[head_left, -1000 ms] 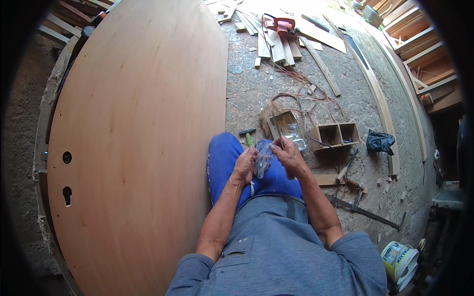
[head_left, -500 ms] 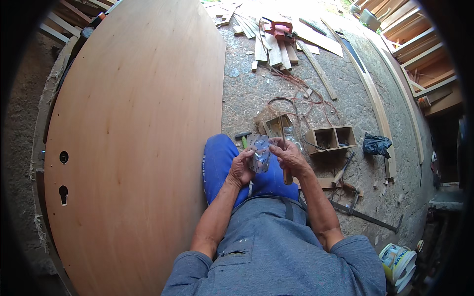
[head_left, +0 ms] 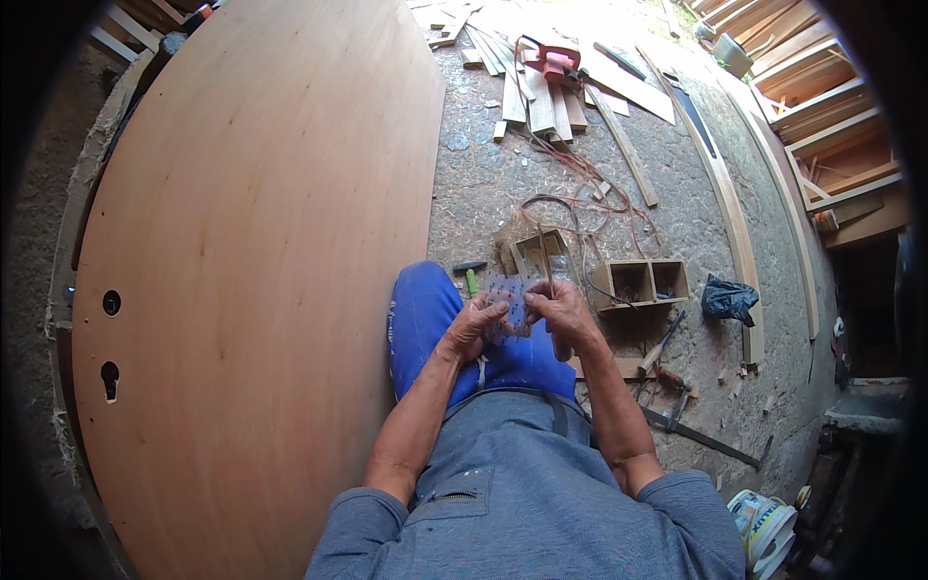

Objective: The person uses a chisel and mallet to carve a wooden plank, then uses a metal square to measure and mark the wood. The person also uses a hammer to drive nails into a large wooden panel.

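Note:
Over my lap, my left hand is closed on the edge of a small clear plastic packet with dark printed marks. What lies inside the packet cannot be made out. My right hand pinches the packet's other edge between thumb and fingers. The same hand also grips a long, thin-shafted hand tool, its shaft pointing away from me and its brown handle below the palm. Whether it is a screwdriver or a chisel, I cannot tell. Just beyond my left hand lies a hammer with a green handle.
A wooden door panel with two cut holes stretches along my left. Ahead are wooden boxes, a tangled cord and a red power tool on boards. To my right are a black plastic bag, hand tools and a white bucket.
The packet has turned in my hands and its face catches the light differently. Both hands keep their hold. The view has shifted slightly.

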### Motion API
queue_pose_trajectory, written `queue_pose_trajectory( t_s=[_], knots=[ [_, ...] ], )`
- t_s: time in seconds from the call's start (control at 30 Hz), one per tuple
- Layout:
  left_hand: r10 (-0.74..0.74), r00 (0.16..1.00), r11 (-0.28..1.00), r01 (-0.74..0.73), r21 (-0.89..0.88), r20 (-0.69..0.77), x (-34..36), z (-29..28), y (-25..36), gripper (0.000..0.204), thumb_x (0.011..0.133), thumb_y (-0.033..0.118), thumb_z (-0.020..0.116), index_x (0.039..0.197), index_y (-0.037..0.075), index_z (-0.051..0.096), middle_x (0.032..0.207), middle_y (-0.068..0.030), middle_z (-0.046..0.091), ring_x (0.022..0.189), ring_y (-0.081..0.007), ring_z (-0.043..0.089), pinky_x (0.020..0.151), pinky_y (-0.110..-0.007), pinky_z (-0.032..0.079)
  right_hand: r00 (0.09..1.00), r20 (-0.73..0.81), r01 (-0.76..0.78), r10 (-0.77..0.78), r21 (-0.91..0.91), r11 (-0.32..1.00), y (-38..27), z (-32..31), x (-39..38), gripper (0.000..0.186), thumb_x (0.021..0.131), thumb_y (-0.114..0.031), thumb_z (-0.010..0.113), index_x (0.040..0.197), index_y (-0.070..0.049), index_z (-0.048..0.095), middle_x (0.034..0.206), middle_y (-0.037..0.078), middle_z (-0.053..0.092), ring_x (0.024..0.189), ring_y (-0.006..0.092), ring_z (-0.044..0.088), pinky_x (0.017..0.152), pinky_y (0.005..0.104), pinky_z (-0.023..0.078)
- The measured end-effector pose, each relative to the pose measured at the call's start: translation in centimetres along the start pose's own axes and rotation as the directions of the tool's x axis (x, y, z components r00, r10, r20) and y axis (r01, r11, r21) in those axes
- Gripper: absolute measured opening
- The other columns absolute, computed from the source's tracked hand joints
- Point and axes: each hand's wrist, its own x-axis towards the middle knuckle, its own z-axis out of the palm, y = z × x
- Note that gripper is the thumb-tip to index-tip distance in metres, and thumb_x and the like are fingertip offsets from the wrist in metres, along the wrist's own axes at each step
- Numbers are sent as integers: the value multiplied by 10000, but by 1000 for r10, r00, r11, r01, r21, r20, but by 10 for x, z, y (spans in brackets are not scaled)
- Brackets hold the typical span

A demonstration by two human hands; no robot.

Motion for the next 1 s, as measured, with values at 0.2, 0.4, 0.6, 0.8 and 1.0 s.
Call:
queue_pose_trajectory(
  t_s=[0.2,0.4,0.6,0.8,1.0],
  knots=[
    [88,996,947,-79,312,-16,0,-6,-8,378,878,196,805,1174,25,645,1031,-52,713,859,-134,685,772,-307,583,997,-30,-75,72,-89,993,-1,17,-7,176,956,-180,652,977,-5,638,741,70,705,610,138,702,446,264,482],
    [214,970,878,-139,459,-115,7,-17,-14,169,954,159,719,1071,41,690,958,-20,726,791,-86,665,708,-259,555,993,-120,-13,4,-75,997,15,26,-8,315,1002,-274,600,1190,-22,619,870,107,712,602,156,669,527,312,522],
    [397,892,840,-258,477,-216,17,-21,-14,80,1004,130,649,1047,77,691,941,5,727,786,-63,657,660,-212,527,990,14,137,-141,-353,926,42,20,-21,506,1039,-275,514,1520,-134,446,791,86,659,558,174,630,549,339,534],
    [543,827,698,-350,624,-145,18,-19,-15,43,1010,112,634,974,94,652,862,32,679,692,-49,563,592,-223,458,975,174,-90,137,-253,963,-1,24,-43,516,1041,-192,473,1550,-130,408,703,64,619,516,149,600,494,322,507],
    [611,778,489,-225,843,-147,16,-12,-20,27,987,99,620,981,73,620,747,-26,640,672,-110,572,618,-315,487,971,185,-120,153,-181,976,1,33,-31,507,1042,-151,476,1538,-76,400,703,29,577,497,116,556,448,287,464]
  ],
)
